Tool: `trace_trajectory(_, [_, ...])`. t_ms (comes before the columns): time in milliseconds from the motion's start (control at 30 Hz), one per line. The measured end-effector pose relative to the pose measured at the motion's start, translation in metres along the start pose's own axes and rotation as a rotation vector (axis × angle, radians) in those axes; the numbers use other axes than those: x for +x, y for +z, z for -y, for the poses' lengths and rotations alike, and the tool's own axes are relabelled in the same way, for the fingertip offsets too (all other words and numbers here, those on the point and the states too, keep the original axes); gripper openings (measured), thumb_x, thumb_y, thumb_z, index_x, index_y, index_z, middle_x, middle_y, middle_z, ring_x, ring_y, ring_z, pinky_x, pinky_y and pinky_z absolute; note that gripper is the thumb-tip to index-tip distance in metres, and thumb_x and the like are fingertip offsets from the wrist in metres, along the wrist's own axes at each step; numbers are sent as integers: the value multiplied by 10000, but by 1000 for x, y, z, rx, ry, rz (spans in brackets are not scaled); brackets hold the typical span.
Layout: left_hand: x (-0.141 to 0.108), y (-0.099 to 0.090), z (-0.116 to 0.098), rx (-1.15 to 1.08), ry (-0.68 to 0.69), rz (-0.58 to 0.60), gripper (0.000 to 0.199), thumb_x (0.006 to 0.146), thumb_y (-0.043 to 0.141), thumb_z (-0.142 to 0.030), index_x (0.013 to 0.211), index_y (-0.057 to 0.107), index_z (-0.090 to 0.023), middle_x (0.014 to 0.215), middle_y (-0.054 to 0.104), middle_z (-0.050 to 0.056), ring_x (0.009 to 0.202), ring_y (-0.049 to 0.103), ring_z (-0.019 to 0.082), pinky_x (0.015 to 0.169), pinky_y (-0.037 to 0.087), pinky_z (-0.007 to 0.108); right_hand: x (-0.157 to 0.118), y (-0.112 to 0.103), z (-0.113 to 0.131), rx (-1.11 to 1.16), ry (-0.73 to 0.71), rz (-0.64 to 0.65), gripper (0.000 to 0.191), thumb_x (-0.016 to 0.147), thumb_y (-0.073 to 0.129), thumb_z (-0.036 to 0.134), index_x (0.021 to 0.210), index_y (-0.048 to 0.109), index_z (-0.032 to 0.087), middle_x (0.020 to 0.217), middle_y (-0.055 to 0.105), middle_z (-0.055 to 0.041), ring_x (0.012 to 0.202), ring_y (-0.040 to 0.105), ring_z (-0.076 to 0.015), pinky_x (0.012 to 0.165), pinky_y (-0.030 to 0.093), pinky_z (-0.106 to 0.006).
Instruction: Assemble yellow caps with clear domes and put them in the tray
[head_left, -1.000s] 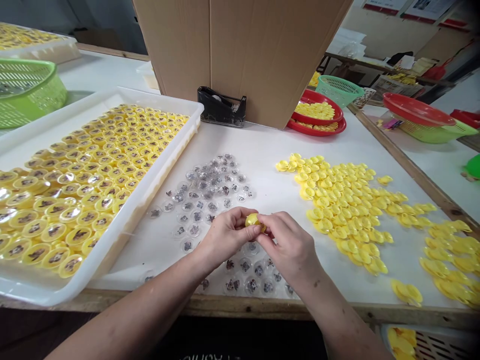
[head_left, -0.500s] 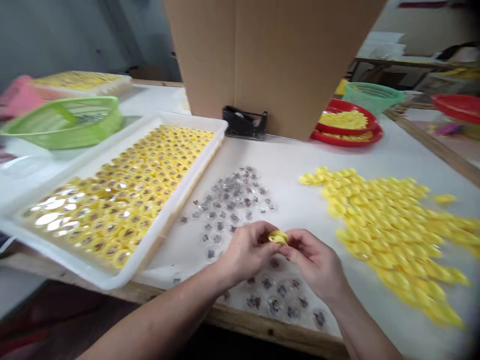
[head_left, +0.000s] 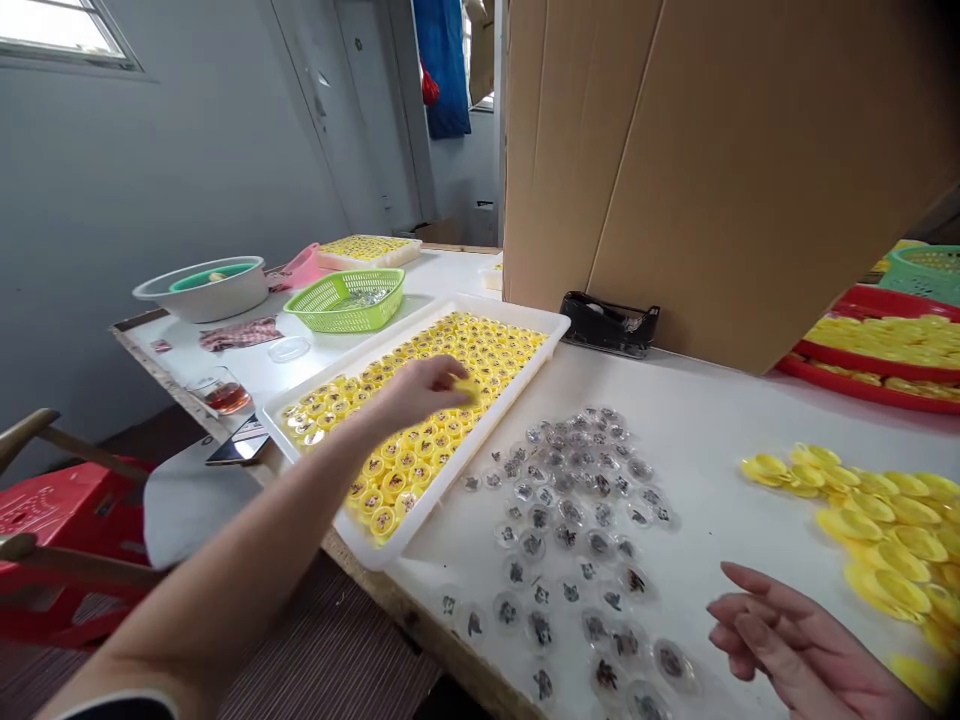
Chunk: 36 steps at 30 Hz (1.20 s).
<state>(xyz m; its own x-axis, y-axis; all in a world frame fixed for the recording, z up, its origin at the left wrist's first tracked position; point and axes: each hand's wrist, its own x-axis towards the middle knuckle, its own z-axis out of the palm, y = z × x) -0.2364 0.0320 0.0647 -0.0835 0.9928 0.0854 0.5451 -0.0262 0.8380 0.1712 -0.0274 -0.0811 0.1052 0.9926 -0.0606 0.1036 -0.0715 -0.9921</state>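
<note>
Well, the left hand hangs over the white tray, its fingers pinching a small yellow cap just above rows of filled caps. The right hand sits low by the table edge, fingers loosely spread and holding nothing, just beside a patch of clear domes and near a heap of yellow shells. Past the tray sit a green basket and a tape dispenser against tall cardboard
</note>
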Motion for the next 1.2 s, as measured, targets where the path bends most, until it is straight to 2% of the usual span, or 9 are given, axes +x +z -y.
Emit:
trace_trajectory(100, [25,-62,42,291,-192,82,404,635,693,-350,994,655,-169,786,680,27,688,606,156,643,481,258,1,1,0,-25,8,19,523,637,748,434,1097,629,214,946,693,-79,681,656,-225,507,552,-265])
trace_trajectory(200, [29,-81,70,351,-270,233,369,596,696,-330,927,707,-166,763,699,38,699,626,179,642,489,265,1,1,4,-65,9,53,545,651,737,440,1129,616,206,869,690,-63,664,648,-218,518,552,-267])
trace_trajectory(333, [26,-77,78,433,-292,392,309,571,691,-287,867,747,-220,888,729,34,821,640,210,697,472,257,1,0,8,-130,3,89,551,681,710,462,1158,591,214,831,676,-45,645,630,-197,530,546,-263])
trace_trajectory(667, [25,-68,83,611,-210,499,434,630,585,-390,984,712,-174,1102,689,33,1024,596,244,907,408,304,6,-14,52,-369,-55,94,386,796,577,477,1056,593,192,850,655,-57,708,641,-190,583,531,-285])
trace_trajectory(800, [26,-64,87,787,-44,237,499,673,416,-526,968,696,-238,990,704,-85,1002,568,206,904,374,334,40,-36,69,-1010,-183,-135,220,847,494,321,977,630,207,926,650,-46,839,627,-183,763,499,-306])
trace_trajectory(900, [2,-40,44,737,155,-72,523,758,305,-548,1073,629,-284,1006,647,-136,909,539,128,861,354,354,69,-51,76,-1197,-120,-229,231,845,471,254,993,635,185,1024,614,-97,907,603,-235,767,467,-364])
trace_trajectory(1000, [-32,10,-14,530,275,-116,392,776,441,-520,1059,639,-335,1027,654,-95,760,562,94,748,425,285,92,-57,77,-1318,-36,-246,241,831,486,238,1011,636,180,1061,588,-129,909,600,-264,694,457,-367])
trace_trajectory(1100, [-51,75,-47,232,382,60,280,783,535,-405,967,699,-272,998,685,9,749,612,149,652,472,237,108,-59,73,-1404,29,-222,217,826,510,221,994,640,179,1044,589,-132,894,606,-247,678,455,-344])
trace_trajectory(1200, [-55,129,-51,109,309,251,241,797,545,-306,962,710,-244,980,694,32,726,617,159,641,467,242,119,-62,68,-1462,64,-179,186,857,524,255,983,624,162,1026,596,-109,857,598,-205,687,467,-336])
